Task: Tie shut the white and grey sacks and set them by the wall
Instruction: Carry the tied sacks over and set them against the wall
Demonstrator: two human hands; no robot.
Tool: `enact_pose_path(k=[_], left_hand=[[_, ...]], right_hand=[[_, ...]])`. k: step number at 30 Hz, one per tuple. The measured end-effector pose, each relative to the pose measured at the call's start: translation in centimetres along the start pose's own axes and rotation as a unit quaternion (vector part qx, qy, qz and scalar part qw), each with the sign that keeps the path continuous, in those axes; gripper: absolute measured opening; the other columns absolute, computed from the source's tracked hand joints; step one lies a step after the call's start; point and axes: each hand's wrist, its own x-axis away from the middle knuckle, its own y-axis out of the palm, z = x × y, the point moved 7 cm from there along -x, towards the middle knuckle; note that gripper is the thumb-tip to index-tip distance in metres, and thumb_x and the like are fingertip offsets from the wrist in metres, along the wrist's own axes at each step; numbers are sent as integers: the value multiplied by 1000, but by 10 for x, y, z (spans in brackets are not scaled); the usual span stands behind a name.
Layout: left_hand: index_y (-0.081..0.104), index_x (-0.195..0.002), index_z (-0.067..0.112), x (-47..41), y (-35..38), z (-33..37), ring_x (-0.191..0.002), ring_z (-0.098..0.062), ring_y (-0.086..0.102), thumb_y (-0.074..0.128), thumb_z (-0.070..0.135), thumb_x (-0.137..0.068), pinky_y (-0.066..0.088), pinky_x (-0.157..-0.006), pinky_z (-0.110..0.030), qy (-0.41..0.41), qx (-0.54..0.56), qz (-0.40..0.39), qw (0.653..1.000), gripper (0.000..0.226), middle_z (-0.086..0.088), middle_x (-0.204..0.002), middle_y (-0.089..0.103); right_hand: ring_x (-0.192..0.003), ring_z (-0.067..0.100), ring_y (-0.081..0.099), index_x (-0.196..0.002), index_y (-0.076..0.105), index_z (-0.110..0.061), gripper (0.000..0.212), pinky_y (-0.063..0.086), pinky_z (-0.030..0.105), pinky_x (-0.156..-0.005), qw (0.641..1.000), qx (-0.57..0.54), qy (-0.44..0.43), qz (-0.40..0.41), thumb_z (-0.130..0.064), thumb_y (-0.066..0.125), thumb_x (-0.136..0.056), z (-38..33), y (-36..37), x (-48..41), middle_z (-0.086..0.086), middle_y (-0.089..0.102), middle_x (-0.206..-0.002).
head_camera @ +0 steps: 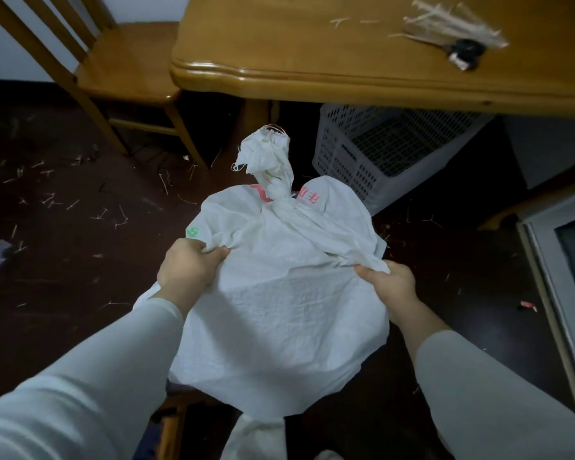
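Pale sleeves (90, 386) reach forward as the left hand (188, 265) and right hand (390, 282) each close a fisted grip on bunched folds at either side of the white sack (279, 310), which hangs between them. Its crinkled woven cloth runs away from the person to a knotted neck (273, 171) (frayed threads at the tip), pointing toward the table (346, 78).

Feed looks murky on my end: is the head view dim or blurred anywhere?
Head view: dim, floor nearly black; white sack readable, left hand and right hand sharp; strips on the table blurred; wide angle bends the table edge.
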Motion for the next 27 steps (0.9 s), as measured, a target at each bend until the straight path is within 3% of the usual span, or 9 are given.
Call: enact_pose_path(k=[7, 15, 22, 25, 27], left_hand=[[35, -48, 14, 73, -42, 72, -55, -26, 43, 67, 42, -78, 29, -53, -27, 80, 42, 30, 995, 52, -3, -51, 38], [59, -61, 8, 167, -109, 191, -66, -27, 57, 67, 47, -76, 33, -52, -26, 188, 59, 45, 979, 43, -2, -58, 53], [47, -55, 14, 243, -176, 296, -66, -27, 50, 67, 47, -76, 27, -49, -25, 281, 39, 42, 958, 45, -2, -60, 49], [48, -57, 15, 278, -213, 338, -69, -26, 50, 68, 47, -76, 30, -52, -25, 320, 56, 53, 944, 42, -3, -69, 53], [55, -67, 15, 300, -241, 365, -73, -26, 54, 68, 49, -75, 35, -57, -26, 345, 66, 70, 934, 37, -4, -77, 59]], right_hand=[[-95, 34, 65, -70, 65, -17, 11, 53, 45, -90, 997, -27, -50, 46, -16, 74, -75, -42, -90, 66, 14, 69, -91], [-92, 31, 65, -74, 64, -16, 12, 53, 47, -90, 982, -78, -109, 132, -15, 76, -73, -115, -217, 154, 10, 68, -89], [-91, 34, 63, -71, 60, -13, 14, 52, 47, -90, 960, -101, -132, 226, -14, 73, -74, -182, -318, 242, 12, 64, -85], [-95, 34, 61, -85, 61, -9, 19, 51, 45, -92, 942, -113, -157, 273, -17, 74, -74, -220, -358, 281, 13, 64, -97], [-98, 35, 61, -100, 64, -5, 35, 51, 44, -92, 925, -113, -177, 318, -20, 76, -71, -245, -385, 308, 17, 65, -106]])
